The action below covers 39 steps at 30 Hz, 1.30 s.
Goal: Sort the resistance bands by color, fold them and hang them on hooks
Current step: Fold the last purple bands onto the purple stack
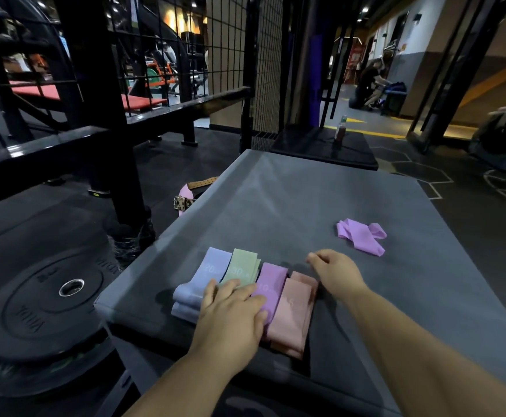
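left hand grip: left hand [230, 308] lay flat, fingers straight, pressing down on the folded row; nothing pinched.
right hand grip: right hand [335, 270] hovered just beside the row's right end, fingers loosely curled and a bit blurred; nothing seen in it.
head view, row: four folded stacks sat side by side on the grey platform [305, 200], near its front-left corner: blue band [199, 281], green band [242, 267], purple band [271, 276], pink band [293, 311].
head view, stray: crumpled lilac band [361, 236] lay unfolded, well apart to the right.
head view, hooks: none visible; wire grid [230, 40] stood behind.
stage (judged): sorting mostly done, one band not yet folded, hanging not yet started.
risk 1: pink stack's near end was close to the front edge; a sideways drag of the palm could push it off.
risk 2: lifting the palm could let the elastic folds spring open.
risk 3: the stray's color resembled the purple stack; dim light could cause mis-sorting.
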### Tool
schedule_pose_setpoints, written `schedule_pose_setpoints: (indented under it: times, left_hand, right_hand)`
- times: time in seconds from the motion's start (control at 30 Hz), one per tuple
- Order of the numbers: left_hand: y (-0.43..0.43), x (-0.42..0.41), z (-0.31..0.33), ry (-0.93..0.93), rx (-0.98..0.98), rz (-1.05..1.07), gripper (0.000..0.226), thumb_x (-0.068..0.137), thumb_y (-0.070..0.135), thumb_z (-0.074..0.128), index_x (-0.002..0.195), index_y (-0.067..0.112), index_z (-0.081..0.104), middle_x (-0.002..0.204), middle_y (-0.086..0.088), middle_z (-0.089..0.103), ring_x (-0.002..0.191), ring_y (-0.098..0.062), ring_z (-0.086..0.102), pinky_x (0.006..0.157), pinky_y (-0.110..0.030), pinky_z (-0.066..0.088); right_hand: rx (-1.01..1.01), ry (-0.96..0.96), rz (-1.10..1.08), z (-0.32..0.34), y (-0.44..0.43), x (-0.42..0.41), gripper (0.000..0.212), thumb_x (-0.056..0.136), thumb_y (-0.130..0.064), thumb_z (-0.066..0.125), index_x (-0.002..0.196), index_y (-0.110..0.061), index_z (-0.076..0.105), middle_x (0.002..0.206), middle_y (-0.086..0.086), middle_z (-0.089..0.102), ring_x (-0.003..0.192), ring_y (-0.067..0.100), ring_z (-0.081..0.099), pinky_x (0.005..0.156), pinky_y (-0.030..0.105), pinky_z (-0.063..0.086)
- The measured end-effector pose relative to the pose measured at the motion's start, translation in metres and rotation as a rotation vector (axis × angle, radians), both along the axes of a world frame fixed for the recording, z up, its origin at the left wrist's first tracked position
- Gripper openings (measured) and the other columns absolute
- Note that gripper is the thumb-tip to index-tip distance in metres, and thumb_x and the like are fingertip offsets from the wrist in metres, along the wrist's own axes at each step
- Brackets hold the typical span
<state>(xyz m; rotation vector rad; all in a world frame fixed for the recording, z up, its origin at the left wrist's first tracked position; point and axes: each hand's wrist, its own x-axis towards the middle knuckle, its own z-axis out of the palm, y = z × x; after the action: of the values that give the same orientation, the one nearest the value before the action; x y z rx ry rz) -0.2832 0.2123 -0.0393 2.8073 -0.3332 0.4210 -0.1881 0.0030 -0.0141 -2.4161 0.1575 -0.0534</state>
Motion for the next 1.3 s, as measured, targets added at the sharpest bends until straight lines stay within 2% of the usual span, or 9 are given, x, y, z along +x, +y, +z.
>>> schedule_pose_setpoints:
  times: [0.1, 0.2, 0.33, 0.47, 0.63, 0.8, 1.1, 1.23, 1.3]
  left_hand:
    - [-0.003, -0.003, 0.011, -0.012, -0.054, -0.084, 0.021, 0.081, 0.046, 0.046, 0.081, 0.036, 0.064, 0.083, 0.025, 0.061, 0.092, -0.006, 0.053, 0.093, -0.034, 0.026]
    - [-0.004, -0.005, 0.015, 0.067, 0.010, -0.144, 0.025, 0.090, 0.053, 0.043, 0.102, 0.040, 0.061, 0.087, 0.019, 0.058, 0.098, -0.001, 0.044, 0.092, -0.030, 0.021]
    - [-0.006, -0.006, 0.017, 0.134, 0.050, -0.171, 0.027, 0.092, 0.057, 0.045, 0.110, 0.042, 0.057, 0.099, 0.015, 0.061, 0.105, -0.004, 0.042, 0.095, -0.034, 0.021]
    - [-0.010, -0.005, 0.016, 0.154, 0.053, -0.161, 0.026, 0.091, 0.055, 0.045, 0.110, 0.042, 0.057, 0.093, 0.015, 0.060, 0.105, -0.006, 0.043, 0.093, -0.033, 0.020]
    - [-0.012, -0.005, 0.015, 0.161, 0.078, -0.157, 0.026, 0.092, 0.049, 0.041, 0.108, 0.038, 0.057, 0.090, 0.010, 0.060, 0.104, -0.009, 0.043, 0.094, -0.035, 0.020]
    - [-0.013, -0.007, 0.017, 0.159, 0.121, -0.173, 0.018, 0.088, 0.041, 0.041, 0.096, 0.032, 0.054, 0.086, 0.009, 0.058, 0.099, -0.011, 0.044, 0.091, -0.037, 0.022]
    - [-0.016, -0.005, 0.016, 0.168, 0.142, -0.166, 0.024, 0.087, 0.045, 0.045, 0.107, 0.035, 0.056, 0.095, 0.011, 0.060, 0.102, -0.011, 0.045, 0.089, -0.036, 0.017]
    - [-0.016, -0.005, 0.017, 0.180, 0.139, -0.162, 0.022, 0.087, 0.043, 0.046, 0.103, 0.032, 0.055, 0.093, 0.012, 0.060, 0.102, -0.011, 0.044, 0.089, -0.036, 0.015]
    - [-0.016, -0.005, 0.018, 0.183, 0.129, -0.161, 0.019, 0.086, 0.041, 0.046, 0.099, 0.030, 0.054, 0.089, 0.010, 0.059, 0.100, -0.011, 0.045, 0.089, -0.036, 0.017]
  right_hand:
    - [0.027, 0.028, 0.035, 0.000, -0.014, -0.012, 0.018, 0.092, -0.030, 0.061, 0.077, -0.023, 0.067, 0.079, -0.005, 0.068, 0.074, 0.015, 0.060, 0.062, 0.016, 0.042]
    - [0.014, 0.008, 0.094, -0.003, -0.017, -0.022, 0.015, 0.085, -0.035, 0.071, 0.073, -0.026, 0.068, 0.075, -0.010, 0.068, 0.070, 0.013, 0.064, 0.056, 0.007, 0.040]
    - [-0.187, -0.071, 0.195, -0.007, -0.014, -0.026, 0.015, 0.080, -0.044, 0.074, 0.082, -0.030, 0.070, 0.085, -0.009, 0.056, 0.083, 0.011, 0.056, 0.067, 0.010, 0.037]
    - [-0.326, -0.082, 0.222, -0.012, -0.012, -0.027, 0.025, 0.080, -0.050, 0.071, 0.093, -0.029, 0.074, 0.090, -0.008, 0.053, 0.097, 0.014, 0.055, 0.084, 0.025, 0.044]
    - [-0.461, -0.093, 0.199, -0.008, -0.004, -0.032, 0.026, 0.086, -0.049, 0.062, 0.094, -0.028, 0.074, 0.098, -0.003, 0.056, 0.104, 0.020, 0.053, 0.086, 0.028, 0.045]
    - [-0.484, -0.020, 0.218, -0.002, 0.002, -0.028, 0.026, 0.087, -0.041, 0.060, 0.097, -0.022, 0.074, 0.108, 0.001, 0.062, 0.105, 0.022, 0.057, 0.086, 0.029, 0.047]
    - [-0.417, -0.056, 0.177, -0.008, -0.001, -0.031, 0.027, 0.085, -0.044, 0.063, 0.106, -0.027, 0.067, 0.105, -0.003, 0.057, 0.105, 0.019, 0.053, 0.085, 0.028, 0.044]
    - [-0.395, -0.023, 0.176, -0.006, 0.000, -0.029, 0.017, 0.085, -0.046, 0.065, 0.084, -0.029, 0.061, 0.095, -0.006, 0.051, 0.102, 0.019, 0.055, 0.080, 0.029, 0.044]
    - [-0.362, -0.013, 0.163, -0.006, 0.002, -0.028, 0.027, 0.085, -0.053, 0.064, 0.077, -0.029, 0.056, 0.093, -0.007, 0.052, 0.095, 0.017, 0.055, 0.076, 0.028, 0.043]
